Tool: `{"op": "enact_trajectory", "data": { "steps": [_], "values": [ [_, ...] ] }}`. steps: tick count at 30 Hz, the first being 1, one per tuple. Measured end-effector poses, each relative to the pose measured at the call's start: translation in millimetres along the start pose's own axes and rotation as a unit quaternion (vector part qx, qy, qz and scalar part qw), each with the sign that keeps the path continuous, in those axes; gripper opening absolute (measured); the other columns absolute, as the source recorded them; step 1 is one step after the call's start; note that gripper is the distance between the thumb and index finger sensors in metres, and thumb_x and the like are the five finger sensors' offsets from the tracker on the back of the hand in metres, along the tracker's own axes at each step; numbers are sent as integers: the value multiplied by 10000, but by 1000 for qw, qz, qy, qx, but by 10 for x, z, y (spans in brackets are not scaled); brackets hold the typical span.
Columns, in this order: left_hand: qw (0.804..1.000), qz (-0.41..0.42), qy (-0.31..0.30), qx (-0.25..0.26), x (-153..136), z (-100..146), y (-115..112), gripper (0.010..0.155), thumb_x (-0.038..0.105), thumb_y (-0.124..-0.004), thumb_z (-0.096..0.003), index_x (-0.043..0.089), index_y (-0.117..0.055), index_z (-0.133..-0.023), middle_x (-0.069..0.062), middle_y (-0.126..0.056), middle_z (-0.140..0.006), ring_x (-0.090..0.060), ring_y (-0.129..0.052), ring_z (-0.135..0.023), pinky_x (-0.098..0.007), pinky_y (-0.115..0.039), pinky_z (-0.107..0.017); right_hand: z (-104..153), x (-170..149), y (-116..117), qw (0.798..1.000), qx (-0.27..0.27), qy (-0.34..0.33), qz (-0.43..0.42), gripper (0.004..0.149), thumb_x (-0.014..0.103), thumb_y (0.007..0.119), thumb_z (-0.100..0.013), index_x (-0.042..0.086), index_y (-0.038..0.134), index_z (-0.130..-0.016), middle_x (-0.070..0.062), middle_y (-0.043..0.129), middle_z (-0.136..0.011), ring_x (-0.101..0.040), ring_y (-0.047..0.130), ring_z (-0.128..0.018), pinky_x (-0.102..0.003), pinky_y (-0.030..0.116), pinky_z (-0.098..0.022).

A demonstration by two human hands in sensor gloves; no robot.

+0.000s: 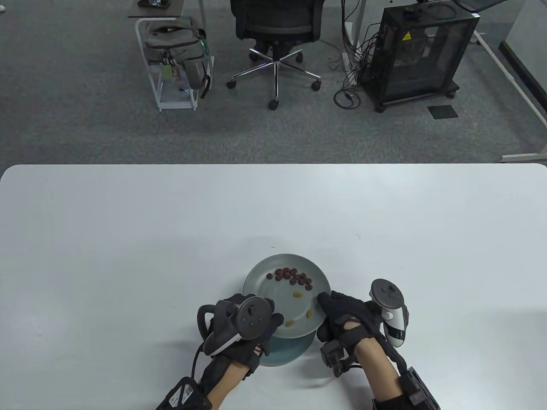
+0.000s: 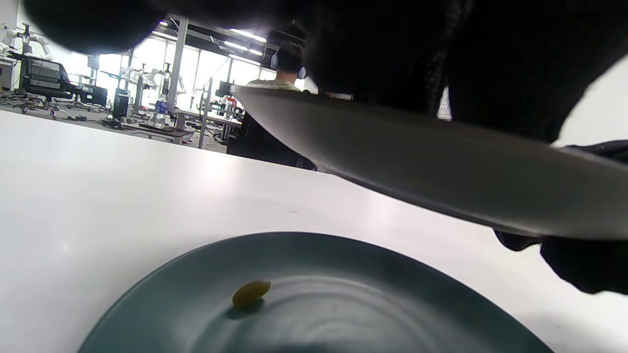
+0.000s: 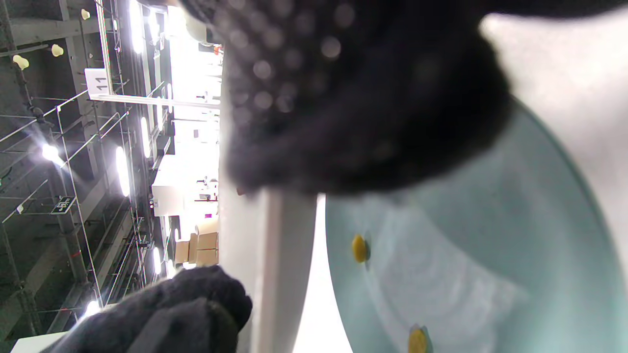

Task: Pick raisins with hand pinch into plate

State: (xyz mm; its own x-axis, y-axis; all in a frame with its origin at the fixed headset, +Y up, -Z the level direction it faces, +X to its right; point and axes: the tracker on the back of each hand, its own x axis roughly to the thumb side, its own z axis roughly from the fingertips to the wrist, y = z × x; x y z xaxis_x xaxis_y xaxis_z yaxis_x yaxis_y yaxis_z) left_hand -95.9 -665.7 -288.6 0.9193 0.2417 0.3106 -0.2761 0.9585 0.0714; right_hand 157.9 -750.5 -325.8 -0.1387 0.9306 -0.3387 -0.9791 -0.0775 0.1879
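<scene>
A grey plate [image 1: 265, 286] is held tilted above the table. It carries a cluster of dark raisins [image 1: 295, 276] and three yellow raisins [image 1: 297, 294]. My left hand [image 1: 267, 320] grips its near left rim. My right hand [image 1: 327, 303] grips its right rim. Under it a blue-green plate [image 1: 284, 352] lies on the table. The left wrist view shows the held plate's underside [image 2: 441, 162] over the lower plate [image 2: 368, 304], which holds one yellow raisin [image 2: 251, 293]. The right wrist view shows two yellow raisins [image 3: 358, 247] on the lower plate [image 3: 515, 245].
The white table [image 1: 128, 256] stretches wide to the left, right and far side of the plates. A small speck [image 1: 273, 246] lies just beyond the plates. Past the far edge stand an office chair [image 1: 275, 25], a wire cart [image 1: 175, 55] and a black cabinet [image 1: 421, 51].
</scene>
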Motion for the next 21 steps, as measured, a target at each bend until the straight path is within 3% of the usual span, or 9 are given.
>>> {"op": "enact_trajectory", "data": {
  "steps": [21],
  "values": [
    [999, -46, -1, 5, 108, 10, -58, 409, 451, -1030, -362, 181, -1051, -669, 26, -977, -268, -163, -903, -122, -465, -824, -238, -4, -4, 24, 1000, 4, 0, -4, 526, 355, 735, -511, -46, 716, -851, -159, 1065, -520, -131, 1075, -56, -225, 915, 47]
  ]
}}
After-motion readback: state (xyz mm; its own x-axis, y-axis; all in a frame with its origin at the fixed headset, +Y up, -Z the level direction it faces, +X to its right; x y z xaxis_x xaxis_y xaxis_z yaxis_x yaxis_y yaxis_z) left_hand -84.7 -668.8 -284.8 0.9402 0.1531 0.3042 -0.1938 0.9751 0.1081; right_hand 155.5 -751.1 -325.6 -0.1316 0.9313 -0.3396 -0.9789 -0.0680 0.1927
